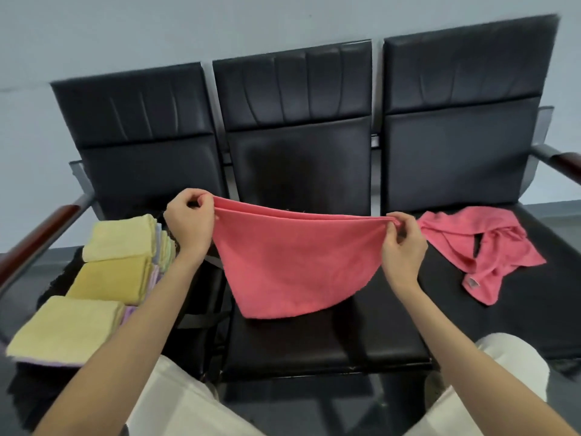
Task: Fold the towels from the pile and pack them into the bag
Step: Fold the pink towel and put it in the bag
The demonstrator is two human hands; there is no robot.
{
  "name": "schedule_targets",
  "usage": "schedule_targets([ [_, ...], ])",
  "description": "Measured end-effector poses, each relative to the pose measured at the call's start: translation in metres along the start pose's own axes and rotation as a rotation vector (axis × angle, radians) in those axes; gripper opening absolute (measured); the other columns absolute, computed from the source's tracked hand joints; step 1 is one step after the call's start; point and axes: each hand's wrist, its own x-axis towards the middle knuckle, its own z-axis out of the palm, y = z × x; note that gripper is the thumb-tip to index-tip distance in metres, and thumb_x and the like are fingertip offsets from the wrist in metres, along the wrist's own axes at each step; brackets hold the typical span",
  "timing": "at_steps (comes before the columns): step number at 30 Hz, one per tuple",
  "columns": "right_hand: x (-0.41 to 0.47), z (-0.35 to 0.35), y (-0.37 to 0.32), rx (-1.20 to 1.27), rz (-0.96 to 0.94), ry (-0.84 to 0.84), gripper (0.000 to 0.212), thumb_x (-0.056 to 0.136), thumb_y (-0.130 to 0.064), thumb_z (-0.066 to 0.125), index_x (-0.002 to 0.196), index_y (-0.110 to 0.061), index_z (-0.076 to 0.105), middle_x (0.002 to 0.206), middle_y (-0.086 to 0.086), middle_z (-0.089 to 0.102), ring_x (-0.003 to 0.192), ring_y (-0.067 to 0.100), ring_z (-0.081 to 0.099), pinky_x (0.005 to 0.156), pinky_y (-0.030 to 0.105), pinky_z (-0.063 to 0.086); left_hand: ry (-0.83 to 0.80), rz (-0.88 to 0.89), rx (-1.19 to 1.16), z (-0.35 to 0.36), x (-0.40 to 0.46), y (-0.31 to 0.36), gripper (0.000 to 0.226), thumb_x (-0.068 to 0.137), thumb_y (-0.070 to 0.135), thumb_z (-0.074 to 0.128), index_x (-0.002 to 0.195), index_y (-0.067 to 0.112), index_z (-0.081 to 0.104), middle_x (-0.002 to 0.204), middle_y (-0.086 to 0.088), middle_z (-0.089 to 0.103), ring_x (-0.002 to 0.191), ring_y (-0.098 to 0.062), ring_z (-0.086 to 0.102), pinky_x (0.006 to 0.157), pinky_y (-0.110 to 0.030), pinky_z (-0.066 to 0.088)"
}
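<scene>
Black padded bench [314, 338] against pale wall [125, 33], pink towel [292, 262] pinched in both hands' fingers [201, 201].

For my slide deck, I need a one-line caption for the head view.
Both hands, left hand and right hand, pinch a doubled pink terry towel over the black padded bench seat.
</scene>
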Motion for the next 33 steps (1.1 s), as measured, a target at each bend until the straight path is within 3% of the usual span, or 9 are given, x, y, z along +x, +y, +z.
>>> schedule_targets([
  [4,0.018,0.006,-0.011,0.023,-0.037,-0.012,0.020,0.090,-0.004,0.050,0.095,-0.019,0.062,0.077,-0.018,0.059,0.065,-0.008,0.053,0.065,0.007,0.039,0.033,0.009,-0.060,-0.002,0.012,0.015,0.021,0.081,0.009,0.049,0.074,0.013,0.068,0.061,0.004,0.063,0.051,-0.001,0.062,0.053,-0.016,0.048],
  [9,0.058,0.017,-0.014,-0.050,-0.091,-0.092,0.016,0.091,-0.005,0.054,0.097,-0.011,0.067,0.083,-0.004,0.065,0.066,0.002,0.060,0.066,0.004,0.041,-0.026,0.011,-0.010,0.012,0.039,0.018,0.021,0.083,0.008,0.049,0.073,0.008,0.068,0.057,-0.002,0.066,0.049,-0.010,0.065,0.055,-0.024,0.052],
  [12,0.087,0.029,-0.004,-0.053,-0.018,-0.200,0.016,0.091,-0.003,0.051,0.090,-0.014,0.064,0.075,0.000,0.067,0.055,0.008,0.067,0.069,0.028,0.056,-0.139,-0.012,0.114,0.028,0.057,0.014,0.022,0.086,0.009,0.050,0.075,0.005,0.069,0.065,-0.003,0.067,0.060,-0.017,0.067,0.061,-0.029,0.053],
  [14,0.102,0.035,0.003,-0.028,0.025,-0.225,0.017,0.091,-0.001,0.050,0.089,-0.012,0.063,0.082,0.004,0.069,0.061,0.012,0.070,0.072,0.033,0.058,-0.225,-0.053,0.146,0.040,0.067,0.010,0.022,0.087,0.008,0.049,0.082,0.005,0.070,0.073,-0.006,0.069,0.069,-0.022,0.069,0.068,-0.031,0.056],
  [18,0.121,0.039,0.000,-0.030,-0.007,-0.193,0.017,0.090,0.002,0.051,0.090,-0.008,0.064,0.090,0.009,0.068,0.078,0.017,0.066,0.070,0.012,0.050,-0.262,-0.077,0.140,0.062,0.079,0.011,0.026,0.089,0.006,0.046,0.096,0.006,0.071,0.094,-0.010,0.070,0.090,-0.023,0.064,0.082,-0.032,0.051],
  [22,0.123,0.033,-0.001,-0.026,-0.058,-0.149,0.016,0.090,-0.001,0.050,0.091,-0.008,0.064,0.090,0.005,0.067,0.087,0.018,0.061,0.079,0.028,0.048,-0.280,-0.053,0.112,0.069,0.071,0.016,0.032,0.091,0.000,0.038,0.098,0.005,0.069,0.093,-0.004,0.063,0.088,-0.016,0.056,0.075,-0.026,0.042],
  [30,0.065,0.007,0.067,-0.139,0.009,-0.327,0.022,0.087,0.004,0.053,0.089,-0.016,0.062,0.086,0.002,0.066,0.086,0.025,0.065,0.081,0.041,0.053,-0.490,-0.102,0.209,0.054,0.015,-0.066,0.027,0.088,-0.004,0.046,0.090,0.009,0.070,0.084,-0.005,0.065,0.065,-0.012,0.054,0.053,-0.015,0.039],
  [33,0.027,-0.005,0.100,-0.192,0.106,-0.454,0.021,0.088,0.004,0.055,0.090,-0.015,0.062,0.086,0.007,0.067,0.082,0.023,0.067,0.081,0.042,0.055,-0.594,-0.160,0.331,0.041,-0.023,-0.115,0.028,0.086,-0.006,0.047,0.096,0.003,0.072,0.090,-0.008,0.066,0.075,-0.015,0.058,0.064,-0.018,0.041],
])
